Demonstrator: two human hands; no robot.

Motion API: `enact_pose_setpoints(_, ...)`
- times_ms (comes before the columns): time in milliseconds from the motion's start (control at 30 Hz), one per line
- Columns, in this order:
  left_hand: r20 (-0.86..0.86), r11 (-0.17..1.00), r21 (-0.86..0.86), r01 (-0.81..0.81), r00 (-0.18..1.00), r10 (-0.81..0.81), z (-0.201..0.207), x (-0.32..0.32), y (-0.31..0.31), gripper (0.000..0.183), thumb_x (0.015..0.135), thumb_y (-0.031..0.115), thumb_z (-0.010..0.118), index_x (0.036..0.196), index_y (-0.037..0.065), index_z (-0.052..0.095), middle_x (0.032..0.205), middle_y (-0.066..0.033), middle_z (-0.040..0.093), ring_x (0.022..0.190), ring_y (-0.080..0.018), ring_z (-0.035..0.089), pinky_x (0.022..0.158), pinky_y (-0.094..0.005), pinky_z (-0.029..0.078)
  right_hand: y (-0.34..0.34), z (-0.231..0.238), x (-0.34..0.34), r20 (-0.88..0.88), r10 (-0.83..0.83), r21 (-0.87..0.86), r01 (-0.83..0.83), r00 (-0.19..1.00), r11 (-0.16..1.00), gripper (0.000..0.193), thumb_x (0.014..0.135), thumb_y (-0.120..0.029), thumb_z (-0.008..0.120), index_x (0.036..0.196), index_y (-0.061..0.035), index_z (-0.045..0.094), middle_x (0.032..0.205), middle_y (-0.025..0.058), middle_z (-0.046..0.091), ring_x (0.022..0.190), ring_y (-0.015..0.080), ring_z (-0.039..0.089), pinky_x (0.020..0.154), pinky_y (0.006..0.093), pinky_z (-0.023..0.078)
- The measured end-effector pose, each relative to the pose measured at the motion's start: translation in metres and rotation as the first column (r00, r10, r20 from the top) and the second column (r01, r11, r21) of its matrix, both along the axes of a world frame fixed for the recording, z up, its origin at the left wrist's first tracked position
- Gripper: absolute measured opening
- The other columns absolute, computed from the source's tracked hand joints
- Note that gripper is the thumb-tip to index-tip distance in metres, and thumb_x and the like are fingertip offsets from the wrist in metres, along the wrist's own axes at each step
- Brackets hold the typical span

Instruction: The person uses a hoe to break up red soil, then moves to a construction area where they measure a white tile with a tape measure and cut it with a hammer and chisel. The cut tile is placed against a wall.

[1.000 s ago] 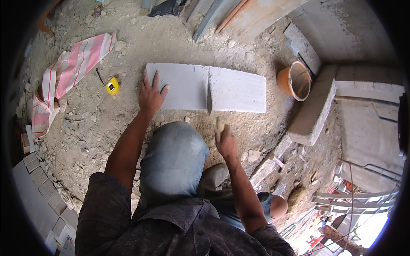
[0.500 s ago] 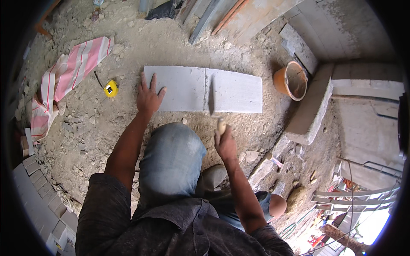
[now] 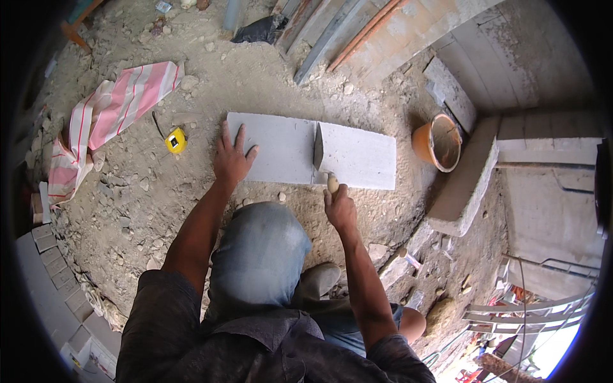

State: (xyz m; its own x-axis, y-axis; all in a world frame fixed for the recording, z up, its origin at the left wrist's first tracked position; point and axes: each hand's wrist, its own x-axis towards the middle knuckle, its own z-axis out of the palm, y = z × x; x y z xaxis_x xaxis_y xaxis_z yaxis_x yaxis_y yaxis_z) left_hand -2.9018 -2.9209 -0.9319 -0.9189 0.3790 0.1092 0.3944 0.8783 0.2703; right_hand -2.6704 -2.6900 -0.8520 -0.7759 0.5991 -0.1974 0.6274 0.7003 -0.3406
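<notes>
And here we are, with the pale grey block (image 3: 281, 150) flat on the rubbly ground (image 3: 153, 220), straight ahead at twelve o'clock from the person, and a crosswise line near its middle; whether that is one piece or two, I can't tell! Reading the clock from the block's centre, the left hand (image 3: 233, 163) is at nine, palm down on the end, fingers spread wide and thumb standing off. Down at five, the right hand (image 3: 340, 210) has its fingers curled round the pale handle of a tool (image 3: 332, 183), right by the near edge. A narrow grey strip (image 3: 318, 147) runs along the line and may well be the blade, though it's too unclear to call. So where's the danger? The three o'clock end has no hand on it, so a hard push from the tool could swing it or rock it on loose grit. If the left hand's pressure eased, the whole slab might skid. A twist at the handle could chip the edge beside the line, and a slip toward six or seven could bring the tool near the denim knee (image 3: 262, 252). The orange bucket (image 3: 421, 142), out at three, and the yellow tape measure (image 3: 175, 140), near nine, look clear of trouble
</notes>
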Motion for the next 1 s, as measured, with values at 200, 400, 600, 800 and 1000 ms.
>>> enact_pose_setpoints(200, 0.014, 1.000, -0.007, -0.028, 1.000, 0.028, 0.015, -0.002, -0.018, 0.080, 0.092, 0.059, 0.058, 0.157, 0.023, 0.029, 0.162, -0.0221, 0.016, 0.132, -0.0447, 0.041, 0.105, -0.0503, 0.046, -0.019, 0.069, -0.061, -0.722, -0.042, -0.035, 0.024, 0.690, 0.999, 0.048, 0.098, -0.025, 0.063, 0.133, -0.0006, 0.039, 0.083, 0.0215, 0.066, 0.067, 0.0371, 0.067, 0.060, 0.0439, 0.053)
enact_pose_setpoints(400, -0.001, 1.000, 0.009, 0.008, 1.000, -0.008, -0.005, 0.026, -0.010, 0.080, 0.092, 0.058, 0.059, 0.157, 0.022, 0.031, 0.161, -0.0223, 0.018, 0.130, -0.0434, 0.043, 0.104, -0.0501, 0.047, 0.024, 0.009, -0.045, 0.024, 0.042, 0.022, -0.042, 0.999, 0.999, 0.040, 0.097, -0.035, 0.061, 0.115, -0.0044, 0.042, 0.083, 0.0307, 0.067, 0.078, 0.0516, 0.066, 0.066, 0.0586, 0.051)
enact_pose_setpoints(600, 0.013, 0.999, -0.007, -0.034, 0.999, 0.034, 0.014, 0.009, -0.028, 0.080, 0.090, 0.056, 0.062, 0.156, 0.021, 0.033, 0.160, -0.0237, 0.020, 0.130, -0.0441, 0.043, 0.102, -0.0512, 0.048, -0.005, 0.080, -0.116, -0.745, -0.106, -0.102, 0.045, 0.659, 0.994, 0.041, 0.099, -0.023, 0.062, 0.125, 0.0008, 0.042, 0.075, 0.0213, 0.065, 0.064, 0.0382, 0.067, 0.056, 0.0446, 0.051)
enact_pose_setpoints(800, -0.030, 0.995, 0.099, 0.030, 0.999, -0.028, 0.018, -0.011, -0.009, 0.079, 0.090, 0.053, 0.063, 0.155, 0.018, 0.034, 0.159, -0.0247, 0.021, 0.131, -0.0459, 0.042, 0.105, -0.0543, 0.042, 0.063, 0.003, -0.106, -0.001, 0.045, -0.147, -0.045, 0.999, 0.988, 0.045, 0.096, -0.040, 0.062, 0.112, -0.0011, 0.047, 0.087, 0.0299, 0.068, 0.085, 0.0507, 0.066, 0.071, 0.0574, 0.051)
enact_pose_setpoints(1000, -0.099, 0.992, -0.104, 0.065, 0.992, -0.075, 0.034, -0.048, 0.018, 0.070, 0.091, 0.049, 0.064, 0.145, 0.011, 0.044, 0.156, -0.0243, 0.026, 0.135, -0.0452, 0.039, 0.110, -0.0528, 0.036, -0.012, 0.043, -0.075, -0.361, -0.427, -0.499, 0.215, 0.829, 0.840, 0.033, 0.100, -0.031, 0.061, 0.107, -0.0013, 0.048, 0.068, 0.0167, 0.060, 0.057, 0.0274, 0.061, 0.057, 0.0412, 0.049)
